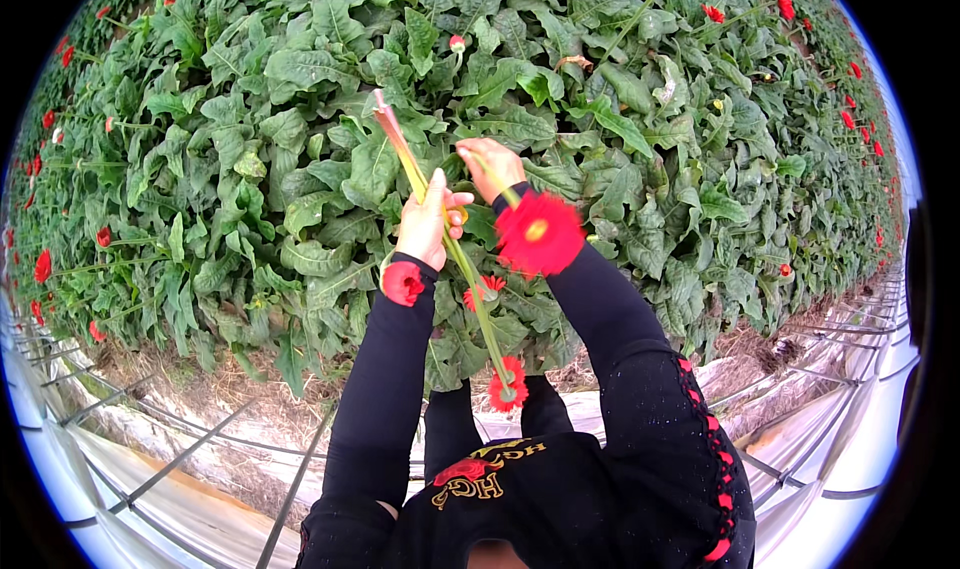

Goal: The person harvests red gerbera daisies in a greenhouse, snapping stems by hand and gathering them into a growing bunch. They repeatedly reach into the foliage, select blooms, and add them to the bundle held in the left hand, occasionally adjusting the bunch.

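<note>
My left hand [430,222] is closed around a small bunch of gerbera stems [402,147]. Their pinkish cut-looking ends point up and away from me. Red blooms hang at the other end, two of them low near my legs [508,383] and others [484,291] just below the hand. One more red bloom [403,283] rests by my left wrist. With my right hand [493,167] I grip a single gerbera stem near its end. Its large red bloom [537,233], slightly blurred, lies over my right forearm. Both hands are above the leaves, close together but apart.
A dense bed of gerbera leaves [322,73] spreads in front of me. A small closed-looking bud [457,43] rises beyond my hands, and red flowers [43,266] stand along the sides. Behind me are pale plastic sheeting [187,501] and thin dark bars [184,455].
</note>
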`<state>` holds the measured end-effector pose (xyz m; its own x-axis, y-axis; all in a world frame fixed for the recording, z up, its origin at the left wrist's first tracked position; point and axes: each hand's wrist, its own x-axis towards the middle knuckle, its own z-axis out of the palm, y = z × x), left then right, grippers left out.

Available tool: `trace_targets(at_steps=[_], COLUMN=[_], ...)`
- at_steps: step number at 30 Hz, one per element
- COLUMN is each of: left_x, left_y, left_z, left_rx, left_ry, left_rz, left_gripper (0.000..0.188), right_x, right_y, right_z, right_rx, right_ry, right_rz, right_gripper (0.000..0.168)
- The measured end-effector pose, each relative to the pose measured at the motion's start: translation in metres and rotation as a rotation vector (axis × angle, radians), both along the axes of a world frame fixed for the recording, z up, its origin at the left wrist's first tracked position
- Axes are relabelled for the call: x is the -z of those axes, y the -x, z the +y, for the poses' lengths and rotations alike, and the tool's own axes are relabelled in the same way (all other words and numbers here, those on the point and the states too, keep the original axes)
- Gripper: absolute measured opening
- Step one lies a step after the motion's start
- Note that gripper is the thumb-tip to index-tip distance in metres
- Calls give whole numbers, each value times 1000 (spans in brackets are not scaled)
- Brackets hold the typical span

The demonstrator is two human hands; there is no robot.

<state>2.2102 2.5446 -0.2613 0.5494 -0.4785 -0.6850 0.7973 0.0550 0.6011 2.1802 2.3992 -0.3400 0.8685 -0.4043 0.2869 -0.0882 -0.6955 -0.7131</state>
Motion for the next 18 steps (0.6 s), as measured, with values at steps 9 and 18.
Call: trace_targets(at_steps=[9,18], left_x=[13,4], left_y=[16,71], left_z=[-18,-16], left_rx=[60,224], left_ry=[42,6], left_rz=[3,2], left_gripper=[12,11], right_x=[8,-36], right_y=[3,31], right_z=[-15,3], right_rx=[-30,237], right_ry=[-1261,-1442], right_rz=[521,772], right_gripper=[40,21])
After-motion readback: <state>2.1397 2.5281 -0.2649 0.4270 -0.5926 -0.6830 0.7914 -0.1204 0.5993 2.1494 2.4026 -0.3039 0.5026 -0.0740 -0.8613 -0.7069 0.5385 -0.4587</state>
